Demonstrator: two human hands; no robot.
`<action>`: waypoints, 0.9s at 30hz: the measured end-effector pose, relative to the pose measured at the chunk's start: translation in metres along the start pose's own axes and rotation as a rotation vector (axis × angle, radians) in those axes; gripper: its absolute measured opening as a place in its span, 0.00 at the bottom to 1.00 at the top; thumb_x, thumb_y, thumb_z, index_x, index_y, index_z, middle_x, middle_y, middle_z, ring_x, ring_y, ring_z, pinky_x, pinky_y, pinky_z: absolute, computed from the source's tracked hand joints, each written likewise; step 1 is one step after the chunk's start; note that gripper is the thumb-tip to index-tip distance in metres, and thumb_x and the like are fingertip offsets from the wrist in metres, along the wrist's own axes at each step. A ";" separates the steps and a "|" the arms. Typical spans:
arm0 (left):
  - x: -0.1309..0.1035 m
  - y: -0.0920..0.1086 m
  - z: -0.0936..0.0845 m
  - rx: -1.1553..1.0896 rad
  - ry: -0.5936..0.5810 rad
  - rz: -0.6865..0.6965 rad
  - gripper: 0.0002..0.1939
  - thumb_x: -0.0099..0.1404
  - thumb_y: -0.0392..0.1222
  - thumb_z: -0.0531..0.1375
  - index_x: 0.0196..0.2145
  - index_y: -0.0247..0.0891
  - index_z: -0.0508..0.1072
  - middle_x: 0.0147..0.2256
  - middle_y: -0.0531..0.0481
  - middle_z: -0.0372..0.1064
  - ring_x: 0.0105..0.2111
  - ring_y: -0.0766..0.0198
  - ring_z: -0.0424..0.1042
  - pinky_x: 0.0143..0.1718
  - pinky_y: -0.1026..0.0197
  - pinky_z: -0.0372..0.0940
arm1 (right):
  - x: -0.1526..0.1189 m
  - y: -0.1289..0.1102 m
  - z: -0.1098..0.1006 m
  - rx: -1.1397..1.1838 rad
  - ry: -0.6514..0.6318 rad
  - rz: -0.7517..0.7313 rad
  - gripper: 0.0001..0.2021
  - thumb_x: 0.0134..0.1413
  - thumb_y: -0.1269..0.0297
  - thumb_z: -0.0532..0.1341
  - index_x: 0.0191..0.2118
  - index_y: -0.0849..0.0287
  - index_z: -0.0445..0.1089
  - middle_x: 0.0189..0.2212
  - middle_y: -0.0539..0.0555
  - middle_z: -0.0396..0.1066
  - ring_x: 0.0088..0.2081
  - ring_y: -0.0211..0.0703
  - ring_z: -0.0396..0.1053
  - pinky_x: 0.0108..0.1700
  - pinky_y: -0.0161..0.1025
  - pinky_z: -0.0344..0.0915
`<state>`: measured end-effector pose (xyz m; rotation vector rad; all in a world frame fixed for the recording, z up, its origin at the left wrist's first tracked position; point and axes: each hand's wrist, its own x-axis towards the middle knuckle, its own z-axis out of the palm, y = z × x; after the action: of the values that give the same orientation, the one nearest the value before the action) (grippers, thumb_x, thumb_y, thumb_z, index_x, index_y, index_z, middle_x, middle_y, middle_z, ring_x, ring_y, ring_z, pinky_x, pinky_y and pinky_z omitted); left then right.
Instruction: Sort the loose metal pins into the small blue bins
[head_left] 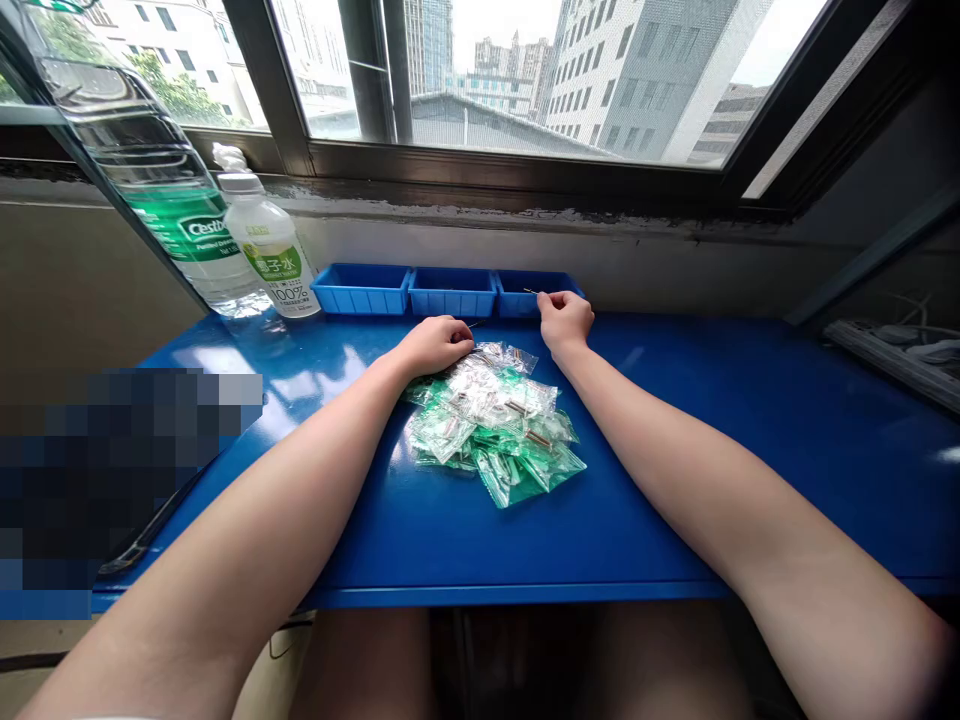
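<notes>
My right hand (566,320) is at the front of the right blue bin (517,302), its fingers pinched on a small thin piece (531,291) that sticks out to the left over the bin. Beside the upper left of a pile of small clear and green plastic packets (495,410), my left hand (437,345) rests with its fingers closed. A thin dark piece (477,323) shows just past its fingertips; whether the fingers grip it is too small to tell. Some packets hold brownish strips.
The middle bin (452,300) and left bin (364,298) stand in the same row along the wall. A large water bottle (180,210) and a smaller coconut water bottle (274,250) stand at the back left of the blue table (525,560). Cables (915,335) lie at the far right.
</notes>
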<state>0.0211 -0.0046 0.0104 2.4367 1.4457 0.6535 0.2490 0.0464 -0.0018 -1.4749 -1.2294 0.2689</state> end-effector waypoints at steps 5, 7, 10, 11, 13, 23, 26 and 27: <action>0.000 -0.001 0.001 0.002 0.006 0.007 0.17 0.62 0.49 0.56 0.38 0.38 0.80 0.39 0.46 0.77 0.40 0.56 0.74 0.42 0.60 0.67 | -0.002 0.004 0.003 0.190 -0.139 -0.097 0.16 0.53 0.53 0.61 0.36 0.62 0.77 0.30 0.56 0.77 0.34 0.47 0.73 0.40 0.42 0.67; 0.000 0.000 0.001 0.004 0.011 0.007 0.17 0.62 0.49 0.56 0.38 0.38 0.80 0.39 0.46 0.77 0.40 0.57 0.74 0.42 0.60 0.67 | -0.004 0.003 0.003 0.212 -0.218 -0.155 0.17 0.53 0.53 0.61 0.37 0.62 0.78 0.30 0.56 0.78 0.34 0.47 0.74 0.39 0.42 0.68; 0.000 0.001 0.001 0.008 0.018 0.008 0.16 0.62 0.48 0.56 0.38 0.38 0.80 0.39 0.46 0.77 0.40 0.57 0.74 0.43 0.61 0.67 | -0.011 -0.003 0.000 0.157 -0.313 -0.270 0.15 0.53 0.55 0.61 0.34 0.61 0.78 0.28 0.55 0.77 0.32 0.46 0.73 0.37 0.41 0.67; 0.000 0.001 0.001 0.009 0.019 0.008 0.16 0.62 0.48 0.56 0.39 0.38 0.80 0.39 0.46 0.77 0.40 0.57 0.74 0.43 0.61 0.67 | -0.014 -0.006 -0.001 0.133 -0.352 -0.312 0.14 0.54 0.56 0.61 0.33 0.61 0.78 0.28 0.55 0.77 0.31 0.46 0.73 0.37 0.41 0.67; 0.000 0.001 0.001 0.009 0.019 0.011 0.16 0.62 0.48 0.56 0.39 0.37 0.80 0.39 0.46 0.77 0.40 0.57 0.74 0.44 0.61 0.67 | -0.020 -0.011 -0.004 0.093 -0.447 -0.384 0.12 0.54 0.57 0.61 0.32 0.60 0.79 0.29 0.55 0.78 0.31 0.45 0.72 0.36 0.40 0.66; -0.001 0.003 -0.001 0.021 0.013 0.000 0.17 0.63 0.47 0.56 0.40 0.36 0.81 0.40 0.45 0.77 0.41 0.56 0.74 0.43 0.61 0.67 | -0.028 -0.018 -0.006 -0.010 -0.855 -0.684 0.16 0.49 0.52 0.68 0.39 0.58 0.81 0.36 0.57 0.76 0.38 0.46 0.72 0.41 0.40 0.67; -0.001 0.004 -0.001 0.014 0.010 -0.008 0.16 0.63 0.47 0.57 0.39 0.37 0.81 0.40 0.46 0.77 0.41 0.56 0.75 0.43 0.61 0.68 | -0.031 -0.022 -0.005 -0.031 -0.890 -0.735 0.13 0.51 0.54 0.68 0.37 0.57 0.82 0.38 0.57 0.75 0.40 0.47 0.72 0.44 0.42 0.67; -0.001 0.004 -0.002 0.009 0.009 -0.009 0.16 0.63 0.46 0.57 0.39 0.37 0.81 0.40 0.46 0.77 0.41 0.56 0.75 0.43 0.61 0.68 | -0.032 -0.024 -0.004 -0.029 -0.902 -0.735 0.12 0.51 0.55 0.68 0.37 0.56 0.82 0.38 0.57 0.75 0.40 0.48 0.72 0.44 0.42 0.67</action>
<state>0.0230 -0.0071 0.0132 2.4361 1.4648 0.6578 0.2260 0.0144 0.0051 -0.8085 -2.4043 0.4271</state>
